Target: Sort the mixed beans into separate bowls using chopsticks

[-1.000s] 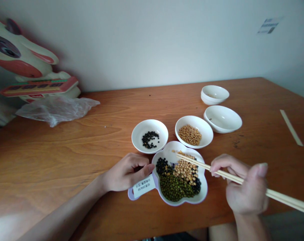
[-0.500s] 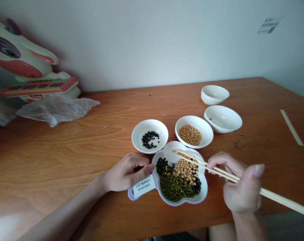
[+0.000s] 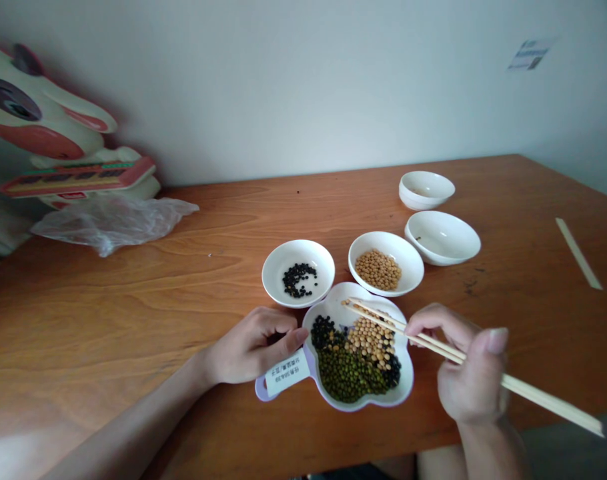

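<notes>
Two chopsticks [image 3: 548, 399]: running from the lower right of the frame to the centre, narrowly parted at the tips; likely light, stiff wood, best held well back from the tips, about where the hand has them.
Right hand [image 3: 471, 367]: lower right, fingers bent and closed around the chopsticks, thumb raised along the near side.
Left hand [image 3: 258, 347]: lower centre-left, fingers curled in, thumb against the dish [image 3: 332, 307] by its handle; whether it pinches or only steadies, one cannot tell.
Dish: lower centre, flat on the table [image 3: 183, 293]; looks like thin, light plastic, apt to slide if pushed, so the handle root seems the sound place to hold.
Green beans [image 3: 351, 373]: bottom of the dish, small, probably hard and quick to roll.
Black beans [image 3: 323, 330]: left side of the dish, more at its lower right; probably smooth and slippery.
Yellow beans [image 3: 368, 339]: right half, under and beside the tips; rounder, likely firm, best nipped across the middle. Whether one is caught is too small to tell.
Black-bean bowl [image 3: 273, 273]: just beyond the dish, left of centre.
Yellow-bean bowl [image 3: 411, 270]: right of centre, likely smooth and rigid.
</notes>
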Demonstrator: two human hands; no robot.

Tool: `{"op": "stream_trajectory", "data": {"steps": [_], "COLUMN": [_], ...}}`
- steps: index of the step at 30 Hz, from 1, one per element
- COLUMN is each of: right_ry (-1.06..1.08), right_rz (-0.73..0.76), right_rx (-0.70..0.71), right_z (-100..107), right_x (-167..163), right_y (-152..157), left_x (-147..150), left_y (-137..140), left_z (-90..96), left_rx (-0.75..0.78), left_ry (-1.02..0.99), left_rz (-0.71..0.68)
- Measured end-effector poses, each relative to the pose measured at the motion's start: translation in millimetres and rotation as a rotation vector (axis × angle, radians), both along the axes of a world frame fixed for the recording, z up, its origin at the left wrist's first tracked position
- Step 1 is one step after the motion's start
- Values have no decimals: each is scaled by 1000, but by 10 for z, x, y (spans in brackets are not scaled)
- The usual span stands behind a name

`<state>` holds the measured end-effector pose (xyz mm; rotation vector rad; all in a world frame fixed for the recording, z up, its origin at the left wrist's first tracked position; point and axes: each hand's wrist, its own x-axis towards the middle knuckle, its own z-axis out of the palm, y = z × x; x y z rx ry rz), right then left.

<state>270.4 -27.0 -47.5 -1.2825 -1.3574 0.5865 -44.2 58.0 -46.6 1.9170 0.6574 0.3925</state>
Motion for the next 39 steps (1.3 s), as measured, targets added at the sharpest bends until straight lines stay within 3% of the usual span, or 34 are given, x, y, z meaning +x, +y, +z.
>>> {"op": "stream_trajectory", "data": {"steps": [14, 21, 39], "right_ry": [-111, -29, 6], "right_rz": [4, 112, 117], "right_rx": [-11, 21, 3], "right_z": [139, 49, -30], "right_x": [-50, 29, 63], "right_y": [-82, -80, -74], "left_x": [-8, -20, -16], "left_y": [4, -12, -10], "left_z": [-42, -34, -36], "left_rx": [-47, -50, -45], "left_ry": [7, 11, -1], "left_rz": [12, 13, 15]}}
